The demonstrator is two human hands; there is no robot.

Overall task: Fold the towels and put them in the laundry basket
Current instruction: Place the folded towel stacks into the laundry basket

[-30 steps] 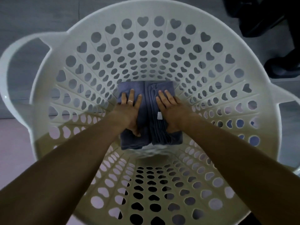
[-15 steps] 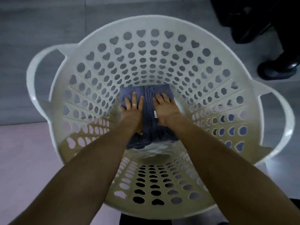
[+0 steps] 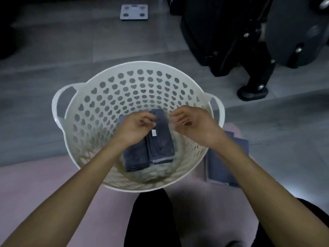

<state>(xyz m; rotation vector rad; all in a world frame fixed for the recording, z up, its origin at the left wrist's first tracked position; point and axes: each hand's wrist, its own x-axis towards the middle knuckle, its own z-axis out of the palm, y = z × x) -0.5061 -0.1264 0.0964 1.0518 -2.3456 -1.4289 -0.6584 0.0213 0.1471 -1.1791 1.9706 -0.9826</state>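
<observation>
Left hand [image 3: 135, 127]: above the basket interior, centre of frame, fingers loosely curled, holding nothing visible; fingertips blurred, so contact with the cloth below cannot be confirmed. Right hand [image 3: 193, 124]: beside it toward centre right, fingers likewise loosely curled and blurred, nothing in its grasp. Both hands apart from each other, neither pinching fabric.

Folded towels [image 3: 149, 148]: two dark blue-grey bundles side by side on the floor of the laundry basket [image 3: 99, 97], touching along their long edges, a small white tag showing on the right-hand one. Stack flat, edges roughly square; left bundle partly hidden under the left wrist.

Basket: white, perforated with hearts and circles, upright, centre of frame, handles at left and right rims. Further towels [image 3: 222, 168]: dark, flat, on the floor just outside the basket wall at lower right, partly hidden by the right forearm; number not determinable.

Judgement on the step: placement of this pair appears complete, hands clear of the load. Recommended conduct: lift straight up without snagging a corner or the tag; leave the two bundles undisturbed and flush. For the next item, take from the pile at lower right, support it from beneath with flat fingers, and set it squarely on or beside the present pair, not against the sloping wall, where a fold is likely to slump open.

Elsewhere: bathroom scale [image 3: 133, 12] at upper centre; dark wheeled equipment [image 3: 249, 41] at upper right; pink mat [image 3: 44, 179] at lower left.
</observation>
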